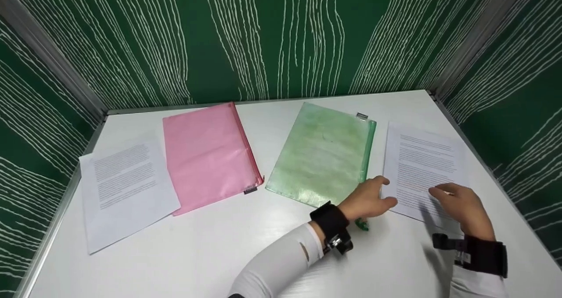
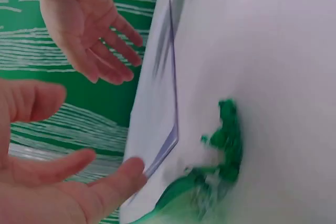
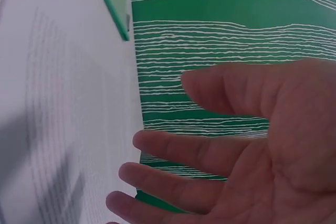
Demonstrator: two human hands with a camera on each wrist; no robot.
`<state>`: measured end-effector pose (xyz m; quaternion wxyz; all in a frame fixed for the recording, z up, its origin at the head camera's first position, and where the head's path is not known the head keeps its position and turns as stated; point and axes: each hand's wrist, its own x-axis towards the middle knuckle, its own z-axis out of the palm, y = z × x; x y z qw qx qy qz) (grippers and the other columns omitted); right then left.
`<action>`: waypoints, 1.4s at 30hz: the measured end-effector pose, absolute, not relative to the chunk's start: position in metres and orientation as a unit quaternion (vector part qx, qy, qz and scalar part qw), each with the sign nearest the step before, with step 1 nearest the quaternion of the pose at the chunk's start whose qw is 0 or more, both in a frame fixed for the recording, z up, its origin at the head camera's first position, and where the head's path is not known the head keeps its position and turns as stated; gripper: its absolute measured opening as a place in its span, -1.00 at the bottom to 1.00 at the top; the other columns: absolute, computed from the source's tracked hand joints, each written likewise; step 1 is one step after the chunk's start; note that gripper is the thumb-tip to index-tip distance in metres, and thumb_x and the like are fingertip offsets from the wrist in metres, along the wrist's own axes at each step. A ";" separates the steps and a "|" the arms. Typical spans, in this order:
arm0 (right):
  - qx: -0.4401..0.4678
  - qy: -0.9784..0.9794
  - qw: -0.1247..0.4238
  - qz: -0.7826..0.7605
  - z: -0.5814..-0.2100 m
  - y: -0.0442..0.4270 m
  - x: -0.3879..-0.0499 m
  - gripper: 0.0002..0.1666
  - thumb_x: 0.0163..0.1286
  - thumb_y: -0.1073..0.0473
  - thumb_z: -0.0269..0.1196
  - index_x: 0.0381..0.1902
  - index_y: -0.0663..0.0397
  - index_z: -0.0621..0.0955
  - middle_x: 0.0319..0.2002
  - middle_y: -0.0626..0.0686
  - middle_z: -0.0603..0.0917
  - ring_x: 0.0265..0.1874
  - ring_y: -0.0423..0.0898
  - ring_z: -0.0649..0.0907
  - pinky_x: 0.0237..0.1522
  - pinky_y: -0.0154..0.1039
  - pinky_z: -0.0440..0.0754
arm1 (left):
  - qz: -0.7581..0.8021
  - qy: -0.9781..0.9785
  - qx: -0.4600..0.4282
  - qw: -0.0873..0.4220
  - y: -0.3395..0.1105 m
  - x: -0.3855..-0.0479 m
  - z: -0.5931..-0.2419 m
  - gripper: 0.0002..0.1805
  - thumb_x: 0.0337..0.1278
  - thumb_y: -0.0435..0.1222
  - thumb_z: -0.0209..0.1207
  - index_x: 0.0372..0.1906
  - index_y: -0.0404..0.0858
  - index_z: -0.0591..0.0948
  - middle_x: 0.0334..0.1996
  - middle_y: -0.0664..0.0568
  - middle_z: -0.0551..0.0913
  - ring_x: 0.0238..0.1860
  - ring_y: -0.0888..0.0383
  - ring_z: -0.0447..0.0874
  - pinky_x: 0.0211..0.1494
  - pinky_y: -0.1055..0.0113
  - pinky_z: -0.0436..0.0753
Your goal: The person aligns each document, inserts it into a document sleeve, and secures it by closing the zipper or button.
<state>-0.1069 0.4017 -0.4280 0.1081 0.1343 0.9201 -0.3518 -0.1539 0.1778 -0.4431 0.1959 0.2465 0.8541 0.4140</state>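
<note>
In the head view my left hand (image 1: 368,198) is between the lower right corner of the green zip folder (image 1: 327,151) and the right stack of printed paper (image 1: 421,157), its fingers spread and holding nothing. My right hand (image 1: 464,208) hovers over the lower right part of that stack, also empty. The left wrist view shows my left fingers by the paper's corner; whether they touch it I cannot tell. A green tassel (image 2: 228,142) hangs from the folder's zip end. The right wrist view has my right hand (image 3: 236,156) with relaxed, parted fingers beside the printed sheet (image 3: 58,103).
A pink zip folder (image 1: 208,157) lies left of the green one. Another printed paper stack (image 1: 127,192) overlaps its left edge at the far left. Green walls (image 1: 307,39) with white wavy lines border the white table (image 1: 210,258) at the back and sides.
</note>
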 end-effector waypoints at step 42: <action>0.162 0.921 0.166 -0.313 -0.431 0.402 -0.096 -0.10 0.31 -0.32 -0.10 0.15 0.46 0.35 0.09 0.47 0.41 -0.17 0.15 0.55 -0.38 -0.19 0.50 | 0.597 0.762 0.127 0.216 0.209 -0.156 -0.461 -0.58 -0.09 -0.49 0.05 -0.01 -0.22 0.48 -0.20 0.08 0.59 -0.26 0.28 0.50 -0.13 0.43 0.49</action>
